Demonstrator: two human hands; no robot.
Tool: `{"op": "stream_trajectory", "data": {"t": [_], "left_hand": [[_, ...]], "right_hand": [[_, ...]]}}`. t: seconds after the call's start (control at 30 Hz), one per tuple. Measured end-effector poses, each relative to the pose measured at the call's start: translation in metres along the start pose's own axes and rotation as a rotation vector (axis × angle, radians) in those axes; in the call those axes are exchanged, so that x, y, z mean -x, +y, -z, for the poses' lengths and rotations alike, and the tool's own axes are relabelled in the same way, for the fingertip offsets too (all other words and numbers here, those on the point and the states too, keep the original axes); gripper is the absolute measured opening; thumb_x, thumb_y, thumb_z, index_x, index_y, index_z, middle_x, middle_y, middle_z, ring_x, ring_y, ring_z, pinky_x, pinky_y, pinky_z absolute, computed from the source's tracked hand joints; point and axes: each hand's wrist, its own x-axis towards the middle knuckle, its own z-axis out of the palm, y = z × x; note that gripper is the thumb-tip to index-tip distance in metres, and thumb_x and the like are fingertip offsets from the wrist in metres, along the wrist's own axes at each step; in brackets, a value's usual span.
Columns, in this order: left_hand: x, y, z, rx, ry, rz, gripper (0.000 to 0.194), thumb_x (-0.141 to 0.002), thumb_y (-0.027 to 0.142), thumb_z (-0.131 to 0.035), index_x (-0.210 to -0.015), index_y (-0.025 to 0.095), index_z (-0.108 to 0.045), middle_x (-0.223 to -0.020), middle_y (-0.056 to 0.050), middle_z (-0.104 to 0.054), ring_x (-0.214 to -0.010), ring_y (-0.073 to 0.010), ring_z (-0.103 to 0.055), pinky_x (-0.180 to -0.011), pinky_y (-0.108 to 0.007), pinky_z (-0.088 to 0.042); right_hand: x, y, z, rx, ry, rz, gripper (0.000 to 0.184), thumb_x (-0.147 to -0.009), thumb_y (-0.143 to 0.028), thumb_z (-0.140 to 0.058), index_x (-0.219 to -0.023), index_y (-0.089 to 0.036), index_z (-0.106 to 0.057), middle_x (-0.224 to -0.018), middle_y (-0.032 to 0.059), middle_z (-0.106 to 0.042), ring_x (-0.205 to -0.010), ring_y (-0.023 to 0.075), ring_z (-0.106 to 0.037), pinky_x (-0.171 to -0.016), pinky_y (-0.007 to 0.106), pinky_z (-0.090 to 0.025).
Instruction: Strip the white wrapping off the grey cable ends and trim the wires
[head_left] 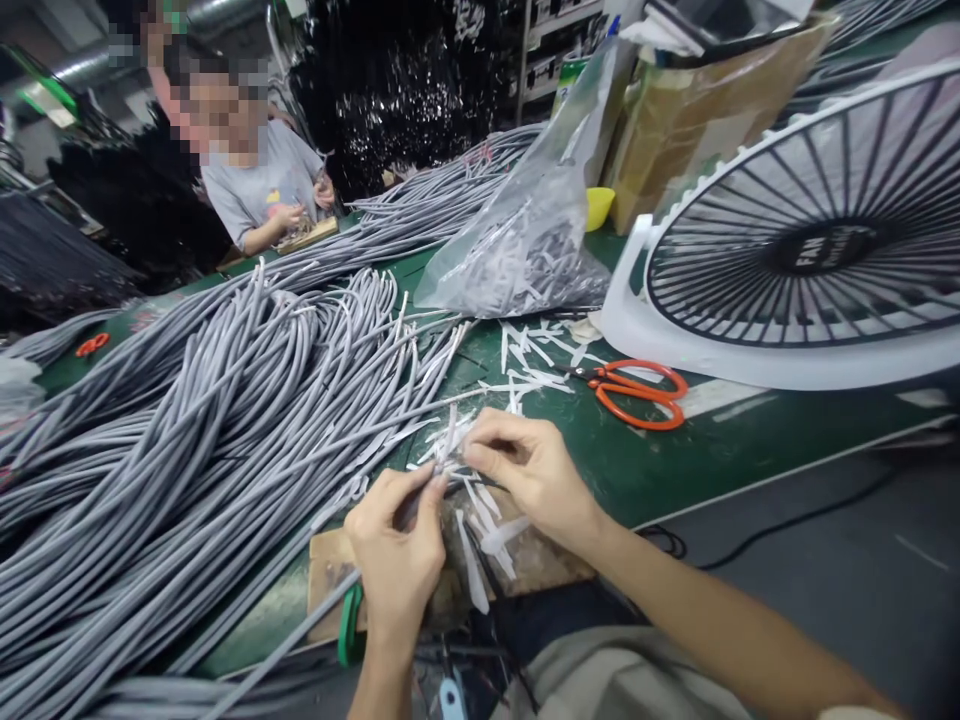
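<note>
1. Gray cable (322,607) is grasped by the left hand's (394,545) fingers, over the board (330,555)
2. The right hand's (536,480) fingers are bent close by; whether anything is pinched cannot be told
3. Close fingertip work seems underway; a steady hold is judged to be needed

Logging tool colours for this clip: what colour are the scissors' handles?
Orange handles, clearest in the head view.

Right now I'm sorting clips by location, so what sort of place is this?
Probably a cable workshop or factory: bundles of grey cable lie across the green workbench, with orange scissors beside white scraps and another person opposite.
</note>
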Motion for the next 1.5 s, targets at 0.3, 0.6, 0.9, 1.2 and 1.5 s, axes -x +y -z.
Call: {"op": "stream_trajectory", "data": {"t": [0.3, 0.6, 0.9, 1.2, 1.5], "left_hand": [[-0.003, 0.002, 0.002, 0.197, 0.014, 0.122, 0.013, -0.076, 0.025, -0.065, -0.074, 0.016, -0.073, -0.063, -0.003, -0.064, -0.06, -0.0145, -0.061, -0.055, -0.022, -0.049], [-0.013, 0.009, 0.005, 0.346, -0.11, 0.25, 0.018, -0.074, 0.031, -0.065, -0.074, 0.015, -0.075, -0.069, -0.006, -0.069, -0.063, -0.0164, -0.063, -0.05, -0.021, -0.046], [-0.012, 0.021, -0.003, 0.03, 0.089, -0.064, 0.013, -0.076, 0.026, -0.065, -0.074, 0.016, -0.073, -0.057, 0.0, -0.066, -0.045, -0.01, -0.057, -0.045, -0.018, -0.045], [-0.013, 0.016, 0.0, 0.139, 0.003, -0.04, 0.016, -0.082, 0.022, -0.059, -0.073, 0.016, -0.07, -0.059, -0.001, -0.065, -0.048, -0.0105, -0.057, -0.044, -0.017, -0.046], [-0.013, 0.016, -0.006, 0.036, 0.057, -0.12, 0.01, -0.078, 0.019, -0.062, -0.082, 0.017, -0.071, -0.065, -0.002, -0.067, -0.056, -0.0116, -0.06, -0.046, -0.018, -0.048]], "right_hand": [[-0.001, -0.004, -0.004, -0.069, 0.05, -0.016, 0.027, -0.075, -0.037, -0.067, -0.057, -0.017, -0.06, -0.056, -0.0014, -0.05, -0.054, 0.0115, -0.044, -0.052, 0.024, -0.035], [0.0, -0.007, -0.001, -0.006, 0.024, 0.017, 0.03, -0.078, -0.042, -0.065, -0.061, -0.016, -0.062, -0.059, 0.0004, -0.052, -0.056, 0.0127, -0.046, -0.052, 0.024, -0.037], [0.0, -0.006, 0.001, -0.008, 0.032, 0.018, 0.024, -0.08, -0.032, -0.06, -0.063, -0.016, -0.062, -0.06, -0.0004, -0.051, -0.054, 0.0114, -0.043, -0.051, 0.024, -0.034], [-0.001, -0.007, 0.002, -0.02, 0.02, -0.018, 0.023, -0.08, -0.029, -0.058, -0.061, -0.015, -0.058, -0.058, -0.0015, -0.048, -0.053, 0.0104, -0.041, -0.051, 0.023, -0.032], [-0.001, -0.009, 0.003, 0.027, 0.028, -0.012, 0.028, -0.081, -0.035, -0.058, -0.061, -0.016, -0.058, -0.057, -0.0015, -0.047, -0.053, 0.0106, -0.041, -0.049, 0.022, -0.033]]}}
